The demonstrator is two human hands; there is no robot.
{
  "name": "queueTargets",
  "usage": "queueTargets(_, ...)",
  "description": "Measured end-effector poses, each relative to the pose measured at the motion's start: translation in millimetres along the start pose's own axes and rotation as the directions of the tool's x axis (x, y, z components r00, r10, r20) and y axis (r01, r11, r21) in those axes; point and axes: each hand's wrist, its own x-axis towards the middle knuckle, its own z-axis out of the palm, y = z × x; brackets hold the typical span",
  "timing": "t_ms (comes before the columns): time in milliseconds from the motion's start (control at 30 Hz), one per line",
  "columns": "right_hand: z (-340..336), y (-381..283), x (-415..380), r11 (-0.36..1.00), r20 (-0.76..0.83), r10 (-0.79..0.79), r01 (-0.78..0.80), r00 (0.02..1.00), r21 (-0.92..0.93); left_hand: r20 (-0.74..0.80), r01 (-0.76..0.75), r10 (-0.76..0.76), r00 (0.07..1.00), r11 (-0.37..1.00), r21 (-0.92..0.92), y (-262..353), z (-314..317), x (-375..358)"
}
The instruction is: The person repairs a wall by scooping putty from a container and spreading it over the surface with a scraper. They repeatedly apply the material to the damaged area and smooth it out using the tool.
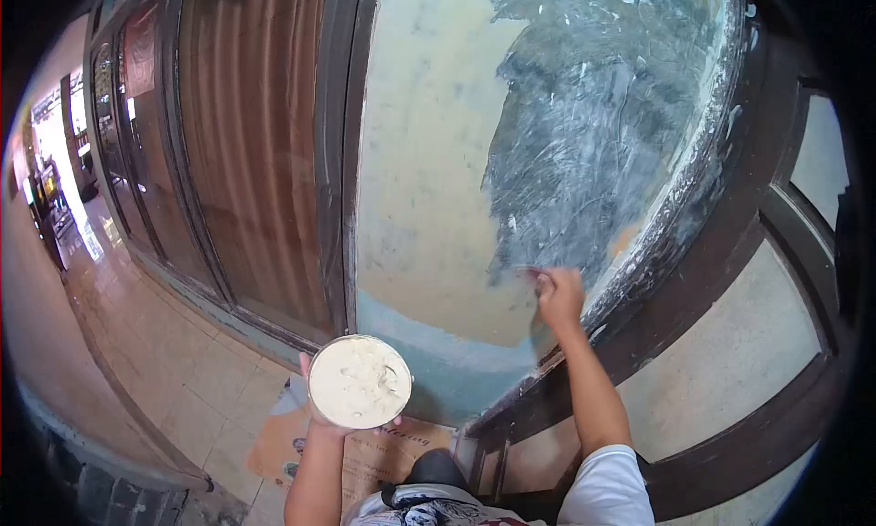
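Observation:
My left hand (306, 366) supports a round tub (408, 394) from below and the side, fingers wrapped around it. Thick cream-coloured paste (360, 380) fills the tub, its surface lumpy and scooped. My right hand (558, 296) is closed on a thin tool, apparently a putty knife (531, 271), blurred and mostly hidden by the fingers. The tool is close to the wall panel, near the lower boundary between a cream-coated area (429, 179) on the left and a bare, streaky grey area (575, 161) on the right.
A dark-framed window (255, 152) with a brown curtain stands left of the panel. To the right is a dark wooden frame with pale panels (730, 343). A printed orange banner (365, 467) lies on the tiled floor (201, 371) below me.

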Motion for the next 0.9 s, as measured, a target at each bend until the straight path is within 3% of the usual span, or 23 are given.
queueTargets(67, -18, -8, 15, 0.991, -0.168, 0.047, -0.024, 0.985, 0.132, 0.005, 0.007, -0.007, 1.0, 1.0, 0.019, 2, -7, 1)
queueTargets(100, -12, -6, 5, 0.991, -0.168, 0.049, -0.027, 0.985, 0.13, 0.015, 0.011, -0.012, 1.0, 0.999, 0.037, 3, -12, 0)
queueTargets(133, 0, -1, -18, 0.993, -0.074, 0.04, -0.032, 0.996, 0.111, -0.065, -0.047, 0.049, 0.997, 0.998, 0.028, 3, -15, -3)
queueTargets(267, 54, 19, -93, 0.997, 0.188, -0.07, 0.065, 0.98, 0.03, 0.017, -0.015, 0.014, 1.0, 1.0, 0.018, 2, -14, -6)
queueTargets(300, 52, 21, -82, 0.997, 0.185, -0.074, 0.07, 0.98, 0.03, 0.005, -0.027, 0.027, 1.0, 0.999, 0.022, 2, -15, -7)
queueTargets(367, 30, 13, -41, 0.994, 0.149, 0.105, -0.102, 0.983, -0.033, -0.013, -0.032, 0.033, 0.999, 0.999, 0.029, 5, -15, -7)
queueTargets(400, 6, 1, -19, 0.999, 0.021, 0.044, -0.044, 0.999, 0.014, -0.018, -0.034, 0.035, 0.999, 0.999, 0.038, 6, -16, -6)
queueTargets(433, -9, -4, -9, 0.999, 0.023, 0.049, -0.049, 0.999, 0.013, -0.023, -0.036, 0.037, 0.999, 0.998, 0.048, 6, -16, -5)
queueTargets(500, -22, -9, 2, 0.993, -0.136, 0.05, -0.034, 0.99, 0.113, -0.002, -0.026, 0.026, 1.0, 0.999, 0.027, 7, -15, -3)
queueTargets(567, -4, -1, -37, 0.991, -0.084, 0.039, -0.028, 0.996, 0.13, 0.022, -0.006, 0.005, 1.0, 0.999, 0.043, 7, -21, -4)
queueTargets(600, 23, 11, -70, 0.997, 0.044, 0.022, -0.025, 0.999, 0.077, 0.153, 0.033, -0.028, 0.988, 0.999, -0.032, 11, -38, -4)
queueTargets(633, 37, 19, -86, 1.0, 0.172, 0.008, -0.012, 0.985, 0.023, 0.156, 0.03, -0.024, 0.987, 0.999, -0.036, 9, -37, -5)
queueTargets(733, 34, 12, -76, 0.999, 0.183, 0.041, -0.035, 0.982, -0.035, 0.06, -0.034, 0.033, 0.998, 0.999, 0.004, 7, -25, -9)
queueTargets(767, 28, 16, -58, 0.999, 0.111, 0.04, -0.038, 0.993, -0.015, 0.05, -0.027, 0.027, 0.998, 1.0, 0.009, 7, -23, -11)
queueTargets(833, 0, 12, -15, 0.999, 0.039, 0.039, -0.04, 0.998, 0.002, -0.18, -0.145, 0.137, 0.974, 0.989, -0.033, 4, -21, -11)
queueTargets(900, -31, -3, 7, 0.993, -0.13, 0.065, -0.052, 0.989, 0.101, -0.161, -0.134, 0.126, 0.979, 0.99, -0.042, 6, -33, -10)
